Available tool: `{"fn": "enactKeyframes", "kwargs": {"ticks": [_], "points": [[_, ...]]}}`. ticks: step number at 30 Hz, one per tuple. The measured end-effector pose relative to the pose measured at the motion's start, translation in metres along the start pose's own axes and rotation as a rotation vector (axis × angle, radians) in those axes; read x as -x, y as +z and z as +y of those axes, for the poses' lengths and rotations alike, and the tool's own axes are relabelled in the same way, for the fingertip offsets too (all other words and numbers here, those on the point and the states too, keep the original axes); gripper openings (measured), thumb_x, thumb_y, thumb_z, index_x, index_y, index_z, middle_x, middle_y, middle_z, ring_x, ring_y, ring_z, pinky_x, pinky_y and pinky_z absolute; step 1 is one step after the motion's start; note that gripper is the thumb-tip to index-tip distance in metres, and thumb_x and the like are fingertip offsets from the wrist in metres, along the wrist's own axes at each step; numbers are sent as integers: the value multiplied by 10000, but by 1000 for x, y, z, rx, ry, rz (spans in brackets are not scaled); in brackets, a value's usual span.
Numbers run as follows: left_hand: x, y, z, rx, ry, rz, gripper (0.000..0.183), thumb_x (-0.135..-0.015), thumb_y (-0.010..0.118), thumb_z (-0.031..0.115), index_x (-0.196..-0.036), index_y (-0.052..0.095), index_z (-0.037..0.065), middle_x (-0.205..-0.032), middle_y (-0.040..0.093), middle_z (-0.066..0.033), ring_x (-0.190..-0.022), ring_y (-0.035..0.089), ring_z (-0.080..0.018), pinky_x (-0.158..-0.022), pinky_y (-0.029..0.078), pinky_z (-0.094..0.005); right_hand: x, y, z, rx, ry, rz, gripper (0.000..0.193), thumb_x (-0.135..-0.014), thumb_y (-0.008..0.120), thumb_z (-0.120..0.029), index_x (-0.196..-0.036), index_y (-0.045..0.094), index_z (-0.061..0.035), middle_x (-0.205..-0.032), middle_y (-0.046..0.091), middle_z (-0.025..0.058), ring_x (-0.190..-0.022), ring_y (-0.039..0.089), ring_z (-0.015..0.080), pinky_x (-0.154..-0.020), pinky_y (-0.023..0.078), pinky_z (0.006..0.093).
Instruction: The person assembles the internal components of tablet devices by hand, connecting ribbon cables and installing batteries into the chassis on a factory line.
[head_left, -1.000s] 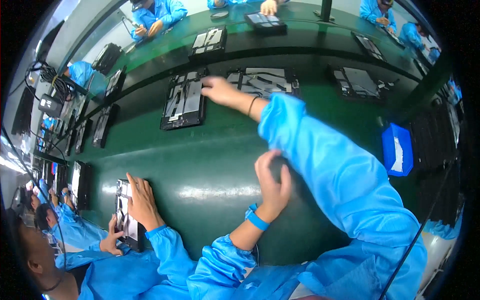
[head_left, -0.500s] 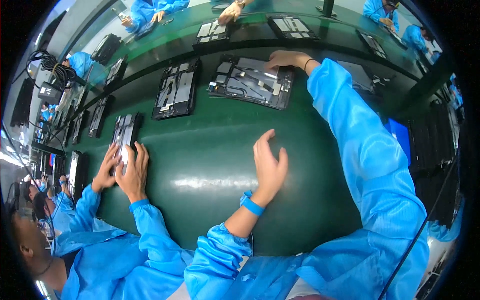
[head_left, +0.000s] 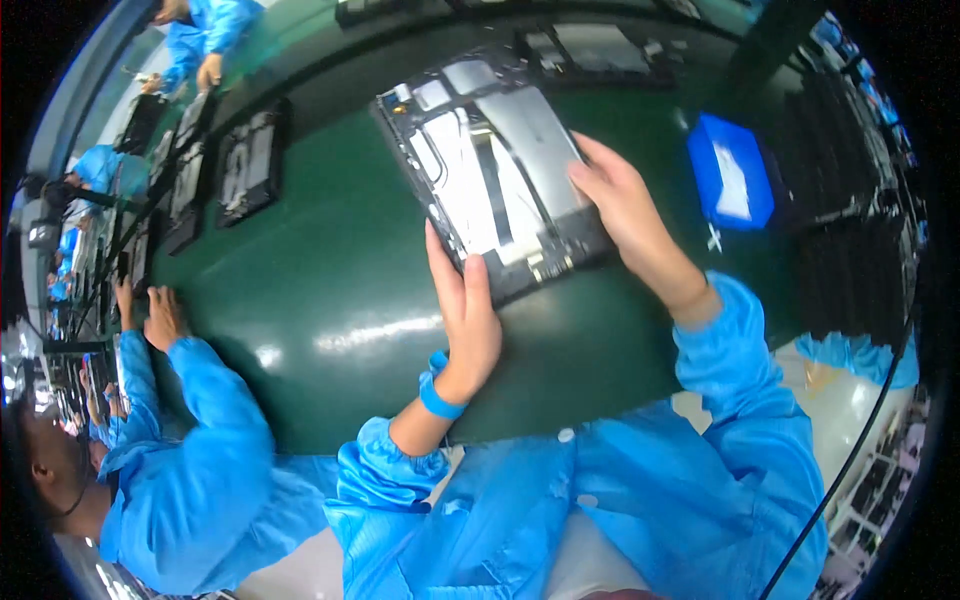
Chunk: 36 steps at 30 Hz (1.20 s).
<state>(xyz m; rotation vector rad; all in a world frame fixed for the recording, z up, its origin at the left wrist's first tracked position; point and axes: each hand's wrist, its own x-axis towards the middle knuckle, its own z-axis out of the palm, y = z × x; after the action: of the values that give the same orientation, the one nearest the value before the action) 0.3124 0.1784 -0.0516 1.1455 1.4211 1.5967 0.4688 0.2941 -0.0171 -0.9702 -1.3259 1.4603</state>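
An open-backed tablet (head_left: 535, 130) is held up at an angle over the green table. Silver battery areas, black ribbon cables and a dark circuit strip along its near edge show inside it. My left hand (head_left: 468, 310), with a blue band at its wrist, grips the tablet's near left edge, thumb on top. On the opposite side my right hand (head_left: 622, 200) clasps the right edge, its thumb pressed on the upper face. The fingers under the tablet are hidden.
A blue bin (head_left: 708, 180) with something white inside stands at the right, near dark stacked parts (head_left: 840, 150). More open tablets (head_left: 248, 165) lie left and along the back. A co-worker's hand (head_left: 163, 318) is at the left on the green table (head_left: 340, 260).
My right hand has drawn the tablet from the back of the table toward me. My left hand, empty before, has closed on its near left edge. The view has shifted.
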Motion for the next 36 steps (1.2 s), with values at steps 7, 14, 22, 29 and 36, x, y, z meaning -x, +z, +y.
{"fn": "enactKeyframes", "kwargs": {"ticks": [7,14,22,29,36], "points": [[91,10,11,-669,29,-363,719,-919,541,151,-1489,178,-95,-1541,157,-340,-1450,49,-508,-1164,14,-547,143,-68,33,801,-13,105,519,-934,505,-89,-1436,419,9,-1543,324,182,-1430,277,344,-1159,207,422],[41,19,26,-960,278,-525,587,-824,693,233,-1338,499,25,-1491,292,-272,-1394,192,-517,-1131,80,-622,152,-60,-1,816,-220,114,488,-850,591,-85,-1333,550,-28,-1494,409,173,-1415,287,376,-1147,215,462],[30,-3,3,-756,1278,-465,156,-729,680,172,-858,723,249,-933,649,56,-987,578,-128,-1052,291,-407,139,-43,0,870,-419,16,246,-731,712,-90,-966,685,-153,-1042,666,-16,-1119,537,276,-976,340,414],[24,4,-11,-678,1412,-506,125,-785,608,149,-861,707,157,-908,652,30,-955,568,-137,-911,441,-288,129,-47,5,889,-295,-262,239,-710,773,-206,-923,670,-171,-944,640,-25,-1029,569,181,-938,338,393],[20,0,-16,-577,1431,-679,135,-788,584,129,-850,704,122,-898,663,5,-941,578,-162,-900,482,-293,121,-52,7,770,-223,-368,126,-698,778,-192,-769,677,-167,-837,637,-30,-956,587,173,-902,368,371]]}}
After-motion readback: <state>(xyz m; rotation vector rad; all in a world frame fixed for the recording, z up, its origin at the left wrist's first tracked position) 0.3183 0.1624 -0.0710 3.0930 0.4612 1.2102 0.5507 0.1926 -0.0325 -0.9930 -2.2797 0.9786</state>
